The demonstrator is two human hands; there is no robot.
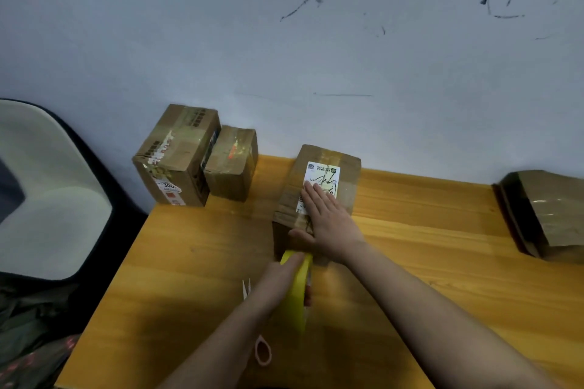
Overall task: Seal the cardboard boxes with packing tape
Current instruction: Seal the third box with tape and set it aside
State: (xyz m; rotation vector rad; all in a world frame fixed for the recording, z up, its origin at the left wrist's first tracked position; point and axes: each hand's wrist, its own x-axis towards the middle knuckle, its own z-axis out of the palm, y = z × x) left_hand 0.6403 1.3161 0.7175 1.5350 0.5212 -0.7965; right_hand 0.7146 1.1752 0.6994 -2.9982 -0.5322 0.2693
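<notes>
A cardboard box with a white shipping label stands on the wooden table near the wall. My right hand lies flat on its top, fingers straight over the label, thumb at the near edge. My left hand grips a yellow roll of packing tape just in front of the box's near side. Whether tape runs from the roll onto the box is hard to tell.
Two taped boxes sit at the table's back left against the wall. Another taped box lies at the right edge. Scissors with pink handles lie under my left forearm. A chair stands left of the table.
</notes>
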